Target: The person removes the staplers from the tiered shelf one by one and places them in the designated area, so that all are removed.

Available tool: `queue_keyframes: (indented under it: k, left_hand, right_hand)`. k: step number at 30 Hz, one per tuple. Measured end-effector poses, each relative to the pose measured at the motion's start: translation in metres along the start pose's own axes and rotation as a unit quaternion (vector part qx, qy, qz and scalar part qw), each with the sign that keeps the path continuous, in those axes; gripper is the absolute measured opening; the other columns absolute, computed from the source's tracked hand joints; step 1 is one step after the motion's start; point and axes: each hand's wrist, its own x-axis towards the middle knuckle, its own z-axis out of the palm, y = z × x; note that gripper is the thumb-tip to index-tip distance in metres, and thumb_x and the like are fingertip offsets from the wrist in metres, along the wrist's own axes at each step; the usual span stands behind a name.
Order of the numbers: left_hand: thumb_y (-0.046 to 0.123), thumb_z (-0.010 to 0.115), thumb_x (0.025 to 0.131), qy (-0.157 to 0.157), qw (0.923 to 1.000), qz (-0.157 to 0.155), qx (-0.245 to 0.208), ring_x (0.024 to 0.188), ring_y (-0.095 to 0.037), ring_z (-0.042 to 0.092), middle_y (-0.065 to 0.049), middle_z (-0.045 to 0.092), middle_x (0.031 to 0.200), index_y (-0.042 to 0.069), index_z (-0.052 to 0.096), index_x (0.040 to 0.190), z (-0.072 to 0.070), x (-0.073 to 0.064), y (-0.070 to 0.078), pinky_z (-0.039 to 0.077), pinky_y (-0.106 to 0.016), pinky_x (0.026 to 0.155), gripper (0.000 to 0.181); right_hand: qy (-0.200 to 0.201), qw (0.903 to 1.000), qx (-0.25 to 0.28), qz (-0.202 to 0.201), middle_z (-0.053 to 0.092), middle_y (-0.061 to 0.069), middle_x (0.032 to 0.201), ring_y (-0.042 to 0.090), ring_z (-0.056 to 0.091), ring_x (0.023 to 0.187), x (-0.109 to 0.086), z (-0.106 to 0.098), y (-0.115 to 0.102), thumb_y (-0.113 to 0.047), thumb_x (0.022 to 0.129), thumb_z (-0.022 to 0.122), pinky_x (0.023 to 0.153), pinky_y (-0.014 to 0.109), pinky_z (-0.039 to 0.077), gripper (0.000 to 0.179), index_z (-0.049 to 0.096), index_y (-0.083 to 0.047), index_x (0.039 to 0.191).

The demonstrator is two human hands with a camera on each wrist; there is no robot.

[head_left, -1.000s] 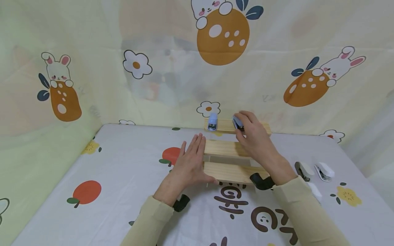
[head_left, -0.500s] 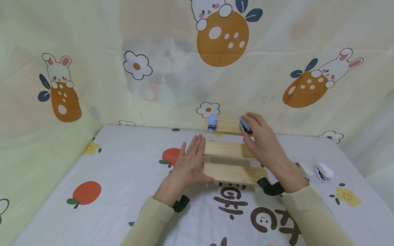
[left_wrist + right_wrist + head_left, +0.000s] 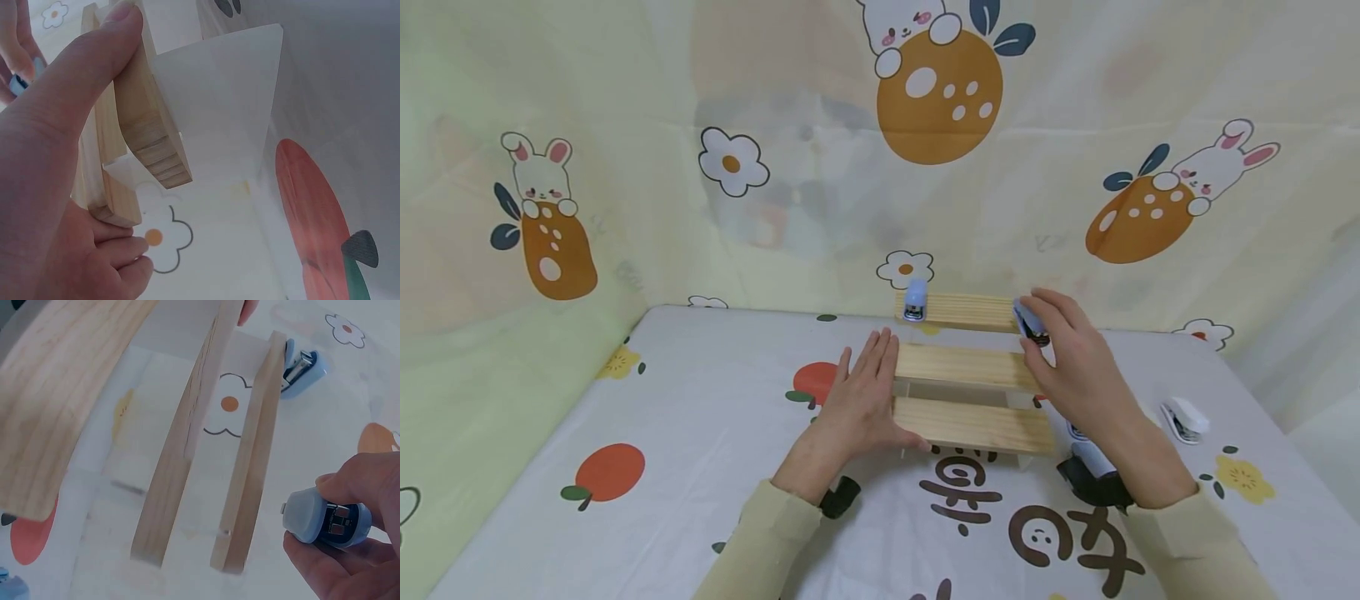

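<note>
A three-step wooden rack with translucent side panels stands on the table: front board (image 3: pixel 973 425), middle board (image 3: pixel 958 367), back board (image 3: pixel 962 311). My left hand (image 3: pixel 865 408) lies along its left end, fingers straight, with the thumb (image 3: pixel 106 47) over the front board's edge. Between thumb and fingers, my right hand (image 3: pixel 1078 371) holds a light blue mini stapler (image 3: pixel 342 522) by the back board's right end. A second blue stapler (image 3: pixel 915 301) stands upright on that board's left end; the right wrist view shows its metal inside (image 3: pixel 303 369).
On the table at right lies a white stapler (image 3: pixel 1185 419). Another blue item (image 3: pixel 1092 457) shows partly beneath my right wrist, beside the black wrist camera (image 3: pixel 1093 485). Behind the rack hangs a printed curtain (image 3: pixel 805 217), close to the back board.
My right hand has carried the blue stapler rightward along the back board to its right end. My left hand stays against the rack's left side.
</note>
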Motion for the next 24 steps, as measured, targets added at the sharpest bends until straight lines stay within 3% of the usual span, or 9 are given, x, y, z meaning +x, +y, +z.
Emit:
queue_keyframes:
  k: [15, 24]
  left_hand:
    - [0.071, 0.084, 0.057, 0.008, 1.0, 0.005, 0.003, 0.156, -0.024, 0.008, -0.009, 0.011, 0.168, 0.005, 0.009, 0.159, 0.001, 0.0, -0.001, 0.01, -0.052, 0.126, 0.142]
    - [0.071, 0.084, 0.057, 0.009, 0.9999, 0.009, 0.003, 0.156, -0.023, 0.007, -0.01, 0.01, 0.168, 0.004, 0.008, 0.159, 0.0, -0.001, -0.002, 0.011, -0.052, 0.125, 0.143]
  right_hand:
    - [0.007, 0.9989, -0.014, 0.045, 0.051, 0.023, 0.14, 0.04, 0.056, 0.12, -0.031, -0.014, 0.007, 0.01, 0.081, 0.07, 0.09, 0.058, 0.051, 0.053, 0.055, 0.005, 0.132]
    - [0.005, 0.9987, -0.023, 0.046, 0.05, 0.023, 0.141, 0.04, 0.054, 0.123, -0.049, -0.019, 0.011, 0.01, 0.081, 0.07, 0.09, 0.056, 0.048, 0.056, 0.054, 0.004, 0.134]
